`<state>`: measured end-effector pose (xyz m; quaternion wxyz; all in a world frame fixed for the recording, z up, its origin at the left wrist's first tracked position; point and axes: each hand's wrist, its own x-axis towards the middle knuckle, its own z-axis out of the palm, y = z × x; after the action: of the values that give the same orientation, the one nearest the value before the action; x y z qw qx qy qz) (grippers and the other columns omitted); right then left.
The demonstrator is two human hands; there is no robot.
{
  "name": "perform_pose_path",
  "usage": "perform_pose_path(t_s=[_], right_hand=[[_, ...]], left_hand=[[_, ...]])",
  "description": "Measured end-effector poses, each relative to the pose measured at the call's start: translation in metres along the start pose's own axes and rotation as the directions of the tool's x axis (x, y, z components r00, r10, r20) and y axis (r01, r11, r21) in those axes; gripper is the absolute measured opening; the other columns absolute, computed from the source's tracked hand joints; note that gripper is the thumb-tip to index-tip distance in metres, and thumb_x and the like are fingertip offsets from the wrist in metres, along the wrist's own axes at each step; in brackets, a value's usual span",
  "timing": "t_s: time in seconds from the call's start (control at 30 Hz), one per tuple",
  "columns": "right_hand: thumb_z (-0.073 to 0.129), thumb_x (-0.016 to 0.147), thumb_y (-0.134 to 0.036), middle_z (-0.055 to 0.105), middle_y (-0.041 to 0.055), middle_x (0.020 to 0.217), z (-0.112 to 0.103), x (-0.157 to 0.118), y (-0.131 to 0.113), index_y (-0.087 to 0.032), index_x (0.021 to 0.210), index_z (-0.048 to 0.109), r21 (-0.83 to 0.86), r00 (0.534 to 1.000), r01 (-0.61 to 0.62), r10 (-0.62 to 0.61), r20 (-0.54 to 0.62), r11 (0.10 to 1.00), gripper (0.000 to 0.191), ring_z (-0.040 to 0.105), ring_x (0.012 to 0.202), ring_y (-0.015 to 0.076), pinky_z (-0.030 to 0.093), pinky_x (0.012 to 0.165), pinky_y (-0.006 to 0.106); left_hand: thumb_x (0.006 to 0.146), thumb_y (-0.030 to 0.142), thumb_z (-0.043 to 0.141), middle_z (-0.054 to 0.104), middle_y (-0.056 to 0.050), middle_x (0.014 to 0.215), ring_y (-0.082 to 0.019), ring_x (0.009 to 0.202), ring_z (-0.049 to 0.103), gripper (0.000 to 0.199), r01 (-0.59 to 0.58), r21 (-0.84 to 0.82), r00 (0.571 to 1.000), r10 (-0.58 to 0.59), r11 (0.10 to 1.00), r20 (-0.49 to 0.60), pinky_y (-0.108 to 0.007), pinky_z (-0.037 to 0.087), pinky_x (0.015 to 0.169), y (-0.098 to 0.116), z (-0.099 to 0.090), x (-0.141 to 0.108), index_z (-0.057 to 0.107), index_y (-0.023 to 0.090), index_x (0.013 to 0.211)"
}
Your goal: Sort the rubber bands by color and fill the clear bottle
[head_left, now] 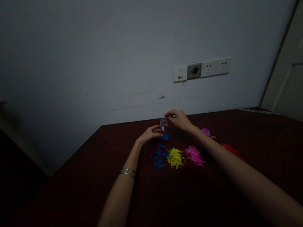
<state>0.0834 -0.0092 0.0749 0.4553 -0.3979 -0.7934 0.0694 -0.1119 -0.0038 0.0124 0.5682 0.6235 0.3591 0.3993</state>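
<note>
A small clear jar [164, 127] stands upright on the dark red table, with blue material in its bottom. My left hand [150, 133] is at the jar's left side, thumb and fingers closed about it. Beside the jar's rim, on the right, my right hand [179, 119] has its fingertips pinched; whatever they hold is too small to make out. In front of the jar lie loose blue strips [158, 157], a yellow pile of strips [175, 158] and a pink pile of strips [194, 155].
Right of the right forearm sits a round pink-purple item [206, 132] with a thin tail. A red pile [231, 150] is partly hidden behind that forearm. The table [91, 169] meets a wall bearing sockets [215, 67]. A door [302, 66] stands at the right.
</note>
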Motion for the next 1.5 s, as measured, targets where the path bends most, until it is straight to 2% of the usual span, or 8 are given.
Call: perform_pose_path(t_s=[0.13, 0.23, 0.43, 0.53, 0.67, 0.9, 1.1, 1.5], right_hand=[[0.049, 0.073, -0.011, 0.069, 0.0064, 0.086, -0.012, -0.013, 0.006, -0.015, 0.085, 0.069, 0.030, 1.000, -0.016, 0.015, 0.017, 0.999, 0.024, 0.061, 0.080, 0.0158, 0.045, 0.076, 0.028], [0.050, 0.071, -0.011, 0.069, 0.0057, 0.086, -0.019, -0.024, 0.010, -0.016, 0.083, 0.069, 0.040, 0.998, -0.049, 0.047, 0.045, 0.998, 0.023, 0.061, 0.082, 0.0165, 0.045, 0.079, 0.029], [0.050, 0.069, -0.010, 0.068, 0.0055, 0.084, -0.024, -0.040, 0.008, -0.017, 0.078, 0.070, 0.054, 0.987, -0.017, 0.009, 0.158, 0.998, 0.023, 0.061, 0.079, 0.0166, 0.045, 0.075, 0.029], [0.050, 0.069, -0.010, 0.068, 0.0052, 0.082, -0.023, -0.042, 0.003, -0.017, 0.077, 0.070, 0.069, 0.980, 0.009, -0.023, 0.198, 0.998, 0.023, 0.060, 0.077, 0.0164, 0.044, 0.073, 0.028], [0.049, 0.069, -0.011, 0.068, 0.0050, 0.080, -0.023, -0.041, -0.004, -0.016, 0.077, 0.070, 0.109, 0.974, -0.002, -0.023, 0.224, 0.994, 0.023, 0.060, 0.074, 0.0156, 0.044, 0.070, 0.027], [0.049, 0.069, -0.010, 0.068, 0.0042, 0.080, -0.027, -0.041, -0.008, -0.017, 0.076, 0.069, 0.093, 0.968, -0.009, -0.015, 0.250, 0.996, 0.023, 0.060, 0.073, 0.0149, 0.044, 0.070, 0.026], [0.049, 0.069, -0.009, 0.068, 0.0041, 0.080, -0.029, -0.042, -0.006, -0.017, 0.075, 0.069, 0.083, 0.967, -0.010, -0.011, 0.254, 0.997, 0.023, 0.060, 0.074, 0.0150, 0.044, 0.072, 0.027], [0.049, 0.069, -0.010, 0.068, 0.0048, 0.078, -0.026, -0.045, 0.002, -0.016, 0.076, 0.069, 0.103, 0.957, -0.033, 0.001, 0.291, 0.994, 0.022, 0.060, 0.073, 0.0156, 0.045, 0.069, 0.027]], left_hand=[[0.051, 0.011, 0.069, 0.063, -0.013, 0.104, -0.017, 0.083, 0.061, 0.054, 0.069, 0.238, 0.998, -0.070, 0.969, -0.005, -0.032, 0.046, 0.077, 0.016, -0.015, -0.011, 0.062, 0.011, 0.105], [0.051, 0.013, 0.070, 0.068, -0.008, 0.090, -0.017, 0.079, 0.061, 0.045, 0.041, 0.457, 0.996, -0.075, 0.889, 0.057, -0.029, 0.046, 0.074, 0.029, -0.016, -0.028, 0.068, 0.014, 0.096], [0.062, 0.023, 0.068, 0.067, -0.005, 0.094, -0.017, 0.085, 0.059, 0.031, -0.235, 0.725, 0.968, 0.086, 0.647, 0.237, -0.027, 0.043, 0.077, 0.047, 0.012, -0.069, 0.069, 0.019, 0.093], [0.065, 0.025, 0.067, 0.065, -0.005, 0.095, -0.018, 0.088, 0.057, 0.031, -0.330, 0.799, 0.937, 0.072, 0.503, 0.342, -0.028, 0.040, 0.081, 0.043, 0.029, -0.079, 0.068, 0.019, 0.095], [0.070, 0.025, 0.064, 0.064, -0.005, 0.093, -0.018, 0.089, 0.054, 0.029, -0.365, 0.854, 0.926, 0.052, 0.370, 0.373, -0.030, 0.037, 0.083, 0.032, 0.042, -0.081, 0.066, 0.018, 0.097], [0.073, 0.020, 0.060, 0.065, -0.003, 0.091, -0.016, 0.086, 0.053, 0.024, -0.414, 0.837, 0.903, 0.046, 0.358, 0.427, -0.027, 0.036, 0.082, 0.027, 0.046, -0.078, 0.066, 0.019, 0.096], [0.071, 0.017, 0.061, 0.064, -0.002, 0.089, -0.015, 0.084, 0.054, 0.019, -0.390, 0.840, 0.913, 0.041, 0.377, 0.405, -0.026, 0.036, 0.081, 0.027, 0.044, -0.078, 0.068, 0.019, 0.089], [0.068, 0.014, 0.060, 0.061, -0.003, 0.081, -0.015, 0.079, 0.052, 0.012, -0.369, 0.898, 0.923, -0.014, 0.239, 0.383, -0.026, 0.036, 0.080, 0.029, 0.020, -0.072, 0.067, 0.018, 0.076]])
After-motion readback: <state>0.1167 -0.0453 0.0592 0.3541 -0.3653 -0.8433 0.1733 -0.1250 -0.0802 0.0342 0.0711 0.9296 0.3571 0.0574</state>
